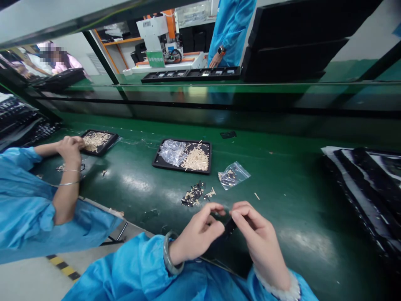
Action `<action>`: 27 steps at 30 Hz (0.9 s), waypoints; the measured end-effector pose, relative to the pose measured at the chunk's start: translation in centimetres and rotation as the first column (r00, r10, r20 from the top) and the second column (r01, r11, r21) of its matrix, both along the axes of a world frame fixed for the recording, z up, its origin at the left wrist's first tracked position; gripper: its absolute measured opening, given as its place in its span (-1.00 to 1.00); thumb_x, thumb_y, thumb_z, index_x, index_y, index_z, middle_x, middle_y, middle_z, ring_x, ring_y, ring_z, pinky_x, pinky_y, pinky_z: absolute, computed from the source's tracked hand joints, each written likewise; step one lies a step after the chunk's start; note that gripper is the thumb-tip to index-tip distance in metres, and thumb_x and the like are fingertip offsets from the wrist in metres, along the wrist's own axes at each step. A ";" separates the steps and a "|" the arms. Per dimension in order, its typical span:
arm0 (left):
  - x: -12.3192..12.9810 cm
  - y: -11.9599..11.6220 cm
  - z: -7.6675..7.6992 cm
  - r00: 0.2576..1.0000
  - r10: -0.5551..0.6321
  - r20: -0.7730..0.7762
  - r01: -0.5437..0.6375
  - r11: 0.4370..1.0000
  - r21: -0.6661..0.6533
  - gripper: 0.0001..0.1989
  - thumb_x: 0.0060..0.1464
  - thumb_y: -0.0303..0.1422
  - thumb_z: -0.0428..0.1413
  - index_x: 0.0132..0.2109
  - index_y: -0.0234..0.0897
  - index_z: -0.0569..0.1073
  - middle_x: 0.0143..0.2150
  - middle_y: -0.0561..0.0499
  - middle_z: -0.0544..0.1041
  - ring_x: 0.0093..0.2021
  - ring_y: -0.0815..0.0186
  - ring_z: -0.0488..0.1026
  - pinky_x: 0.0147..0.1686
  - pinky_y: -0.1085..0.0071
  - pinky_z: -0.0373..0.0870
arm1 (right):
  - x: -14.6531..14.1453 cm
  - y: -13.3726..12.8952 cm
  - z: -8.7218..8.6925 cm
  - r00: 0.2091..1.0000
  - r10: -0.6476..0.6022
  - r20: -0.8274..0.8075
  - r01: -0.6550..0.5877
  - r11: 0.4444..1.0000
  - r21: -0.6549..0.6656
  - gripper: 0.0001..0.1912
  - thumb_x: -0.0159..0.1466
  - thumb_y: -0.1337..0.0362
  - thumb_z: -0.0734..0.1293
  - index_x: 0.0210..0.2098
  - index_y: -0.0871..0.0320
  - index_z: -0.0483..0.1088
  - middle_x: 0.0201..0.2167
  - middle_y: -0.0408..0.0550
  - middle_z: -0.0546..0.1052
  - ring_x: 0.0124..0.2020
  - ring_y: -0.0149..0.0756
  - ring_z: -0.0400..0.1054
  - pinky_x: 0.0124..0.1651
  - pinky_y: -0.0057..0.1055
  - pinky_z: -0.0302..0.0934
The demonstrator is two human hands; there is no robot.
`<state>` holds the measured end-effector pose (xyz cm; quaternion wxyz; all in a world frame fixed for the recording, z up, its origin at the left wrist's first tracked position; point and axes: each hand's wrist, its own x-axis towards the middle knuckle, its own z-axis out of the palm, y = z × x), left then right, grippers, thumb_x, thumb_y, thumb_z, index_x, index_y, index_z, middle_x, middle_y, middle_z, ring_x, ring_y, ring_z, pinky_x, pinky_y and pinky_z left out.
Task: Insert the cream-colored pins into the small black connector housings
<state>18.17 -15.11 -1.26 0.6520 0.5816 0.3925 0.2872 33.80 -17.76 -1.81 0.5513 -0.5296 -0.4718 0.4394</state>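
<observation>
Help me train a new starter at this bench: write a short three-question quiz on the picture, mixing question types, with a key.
1. Multiple choice: in this view, on which side of the pale strips does the clear plastic lie within the middle black tray? A) right B) left
2. True or false: the clear zip bag of small parts lies inside that tray.
3. Fill in: between the person's left hand and right hand is a small piece coloured ____.

Key:
1. B
2. False; the zip bag lies on the green worktop.
3. black
</observation>
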 end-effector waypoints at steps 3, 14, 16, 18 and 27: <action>0.0 -0.2 0.4 0.984 0.024 -0.174 0.025 0.962 0.273 -0.69 0.06 -0.29 0.15 -0.04 -0.28 0.39 -0.19 -0.05 0.46 -0.34 0.37 0.39 -0.44 0.52 0.31 | -0.1 0.0 0.3 1.000 -0.008 0.028 0.009 1.000 -0.020 -0.83 0.22 0.24 0.32 -0.50 0.10 0.36 -0.39 -0.16 0.33 -0.35 -0.35 0.24 -0.26 -0.45 0.08; 0.0 -0.2 0.3 0.954 0.179 -0.241 0.053 0.690 0.722 -0.86 0.17 -0.48 0.02 -0.23 -0.32 0.48 -0.32 -0.04 0.54 -0.31 0.32 0.45 -0.28 0.43 0.37 | -0.3 0.1 -0.3 0.912 0.058 -0.406 -0.147 0.971 -0.190 -0.80 0.17 0.18 0.36 -0.52 0.13 0.38 -0.41 -0.13 0.33 -0.31 -0.31 0.16 -0.24 -0.44 0.06; -0.1 -0.3 0.2 0.954 0.192 -0.229 0.043 0.670 0.741 -0.85 0.17 -0.49 0.00 -0.22 -0.32 0.48 -0.32 -0.05 0.54 -0.30 0.31 0.45 -0.27 0.41 0.37 | -0.5 0.0 -0.3 0.876 0.049 -0.480 -0.167 0.964 -0.205 -0.81 0.17 0.19 0.36 -0.52 0.13 0.37 -0.41 -0.13 0.33 -0.32 -0.31 0.15 -0.26 -0.44 0.07; -0.1 -0.4 0.1 0.953 0.195 -0.231 0.039 0.679 0.733 -0.84 0.17 -0.48 -0.01 -0.21 -0.32 0.47 -0.31 -0.06 0.54 -0.29 0.29 0.45 -0.25 0.38 0.37 | -0.7 0.0 -0.2 0.853 0.042 -0.521 -0.176 0.961 -0.212 -0.80 0.16 0.20 0.36 -0.53 0.14 0.36 -0.41 -0.12 0.33 -0.34 -0.31 0.15 -0.28 -0.43 0.09; -0.1 -0.3 0.8 0.970 0.145 -0.197 -0.058 0.920 0.388 -0.81 0.17 -0.35 0.03 -0.34 -0.34 0.46 -0.43 0.00 0.46 -0.42 0.37 0.38 -0.37 0.48 0.30 | -1.3 -0.4 -0.6 0.965 -0.083 -0.249 0.042 0.986 -0.164 -0.78 0.22 0.11 0.31 -0.36 0.12 0.49 -0.28 -0.05 0.42 -0.26 -0.26 0.26 -0.21 -0.39 0.16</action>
